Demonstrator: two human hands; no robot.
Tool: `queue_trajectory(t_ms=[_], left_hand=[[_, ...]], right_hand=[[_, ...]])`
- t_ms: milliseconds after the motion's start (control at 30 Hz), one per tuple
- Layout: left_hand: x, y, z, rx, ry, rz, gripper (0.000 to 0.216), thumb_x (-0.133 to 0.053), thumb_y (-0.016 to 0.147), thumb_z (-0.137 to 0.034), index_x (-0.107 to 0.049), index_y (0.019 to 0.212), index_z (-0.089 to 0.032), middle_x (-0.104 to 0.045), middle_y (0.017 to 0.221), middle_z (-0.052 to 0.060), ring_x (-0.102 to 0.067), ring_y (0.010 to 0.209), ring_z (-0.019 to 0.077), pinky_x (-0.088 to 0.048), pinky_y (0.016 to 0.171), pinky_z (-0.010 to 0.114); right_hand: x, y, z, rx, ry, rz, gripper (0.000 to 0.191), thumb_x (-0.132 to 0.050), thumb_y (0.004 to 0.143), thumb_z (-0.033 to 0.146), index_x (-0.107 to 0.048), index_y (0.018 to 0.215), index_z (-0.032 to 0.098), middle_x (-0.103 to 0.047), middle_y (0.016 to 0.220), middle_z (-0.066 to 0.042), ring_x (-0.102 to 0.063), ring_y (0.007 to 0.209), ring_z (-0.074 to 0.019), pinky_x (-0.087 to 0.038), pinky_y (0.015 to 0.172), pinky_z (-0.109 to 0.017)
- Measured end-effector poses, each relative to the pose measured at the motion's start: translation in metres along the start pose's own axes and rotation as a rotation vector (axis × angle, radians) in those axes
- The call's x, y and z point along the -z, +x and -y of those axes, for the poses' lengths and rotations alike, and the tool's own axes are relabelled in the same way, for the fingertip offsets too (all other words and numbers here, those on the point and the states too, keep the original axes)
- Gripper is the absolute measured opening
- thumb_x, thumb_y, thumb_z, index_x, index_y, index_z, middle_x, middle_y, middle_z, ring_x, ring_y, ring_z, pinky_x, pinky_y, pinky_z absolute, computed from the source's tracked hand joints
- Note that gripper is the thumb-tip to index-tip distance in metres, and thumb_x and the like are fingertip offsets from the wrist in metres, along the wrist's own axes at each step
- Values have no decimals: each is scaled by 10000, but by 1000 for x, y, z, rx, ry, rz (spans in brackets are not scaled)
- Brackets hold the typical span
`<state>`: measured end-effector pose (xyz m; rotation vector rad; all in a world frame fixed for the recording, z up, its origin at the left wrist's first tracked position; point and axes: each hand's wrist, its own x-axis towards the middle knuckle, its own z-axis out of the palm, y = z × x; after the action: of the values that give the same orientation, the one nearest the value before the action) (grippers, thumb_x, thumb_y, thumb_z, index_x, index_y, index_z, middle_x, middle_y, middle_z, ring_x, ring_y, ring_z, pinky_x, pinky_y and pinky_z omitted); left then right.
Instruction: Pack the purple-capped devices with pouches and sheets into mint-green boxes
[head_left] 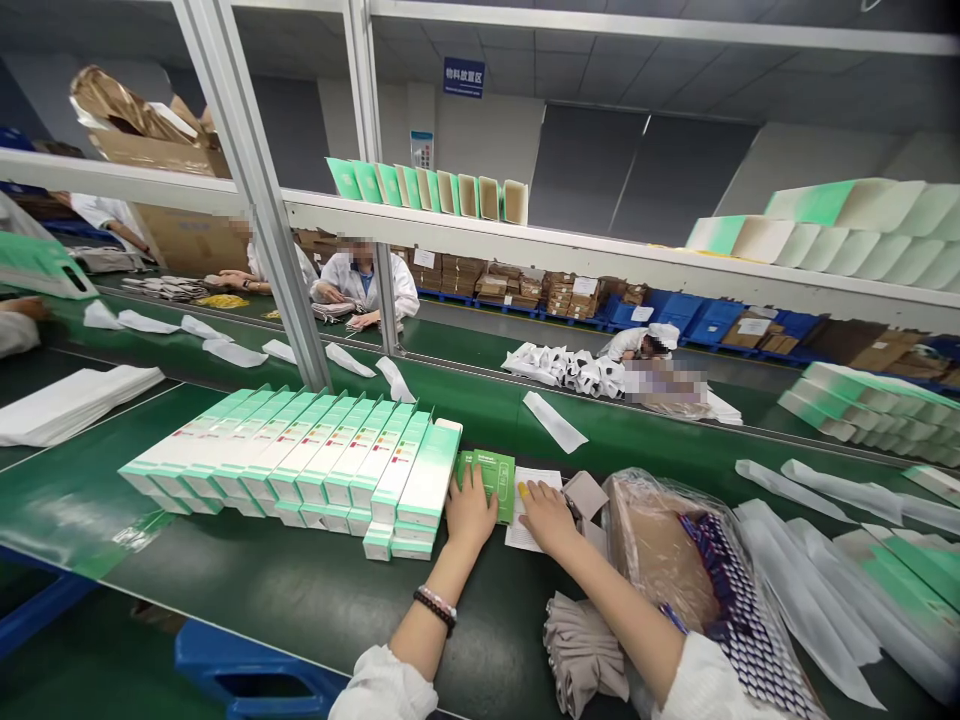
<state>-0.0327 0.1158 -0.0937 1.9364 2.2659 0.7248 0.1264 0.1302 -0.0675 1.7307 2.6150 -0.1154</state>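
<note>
My left hand (471, 508) lies with its fingers stretched out over a green printed card (495, 472), just right of the stacked boxes. My right hand (549, 516) rests fingers apart on a white printed sheet (538, 478); one fingertip is yellow. Beside that hand sit small greyish-beige folded pieces (586, 494). Long white-and-green boxes (300, 450) stand in a leaning row to the left, some on top of others. Below my right forearm is a bundle of beige folded fabric (585, 650).
A clear plastic bag (660, 540) with brown and patterned contents lies at right, near white sleeves (802, 590). A green conveyor belt (480, 410) carries white sleeves. Overhead, a shelf (600, 240) holds open boxes. Co-workers sit across; a blue stool (247, 665) is below.
</note>
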Motion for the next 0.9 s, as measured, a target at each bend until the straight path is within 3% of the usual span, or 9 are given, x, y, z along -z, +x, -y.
queue_trajectory(t_ms=[167, 300, 467, 533, 667, 900], left_hand=[[2, 0, 4, -16, -74, 15, 640, -576, 860, -311, -392, 1455, -166, -496, 1471, 135, -406, 1351, 377, -425, 1036, 476], [0, 2, 9, 4, -150, -6, 660, -561, 875, -287, -326, 1470, -126, -442, 1501, 168, -419, 1366, 338, -435, 1051, 420], [-9, 2, 14, 38, -253, -51, 741, -618, 836, -306, -293, 1454, -55, -309, 1532, 281, -340, 1408, 418, -402, 1075, 513], [-11, 3, 15, 17, -306, -56, 743, -642, 810, -279, -311, 1438, -61, -309, 1525, 288, -338, 1411, 422, -390, 1086, 525], [-15, 4, 18, -60, -441, -49, 659, -579, 833, -187, -316, 1430, -95, -373, 1505, 238, -389, 1403, 333, -412, 1097, 444], [-18, 8, 24, -54, -648, -52, 491, -460, 893, -123, -399, 1380, -116, -456, 1414, 231, -435, 1357, 349, -414, 1067, 530]], right_hand=[[2, -10, -14, -32, 82, -12, 392, -620, 936, 273, -553, 1310, 179, -465, 1457, -118, -411, 1354, -320, -325, 1103, -586], [9, 1, 1, -47, 204, -19, 374, -584, 960, 312, -539, 1311, 190, -544, 1357, -108, -550, 1208, -276, -458, 1004, -521], [9, 28, 20, -67, 323, 63, 344, -596, 954, 334, -564, 1255, 171, -620, 1205, -88, -645, 998, -219, -557, 843, -424], [7, 35, 22, -61, 331, 75, 336, -599, 952, 336, -571, 1243, 170, -616, 1211, -89, -640, 1011, -222, -554, 851, -429], [4, 33, 22, -30, 293, 82, 337, -605, 949, 329, -573, 1245, 172, -612, 1224, -90, -629, 1049, -234, -541, 881, -449], [3, -7, 8, -57, 113, 53, 467, -613, 931, 287, -500, 1370, 176, -493, 1424, -150, -488, 1283, -317, -408, 1044, -532]])
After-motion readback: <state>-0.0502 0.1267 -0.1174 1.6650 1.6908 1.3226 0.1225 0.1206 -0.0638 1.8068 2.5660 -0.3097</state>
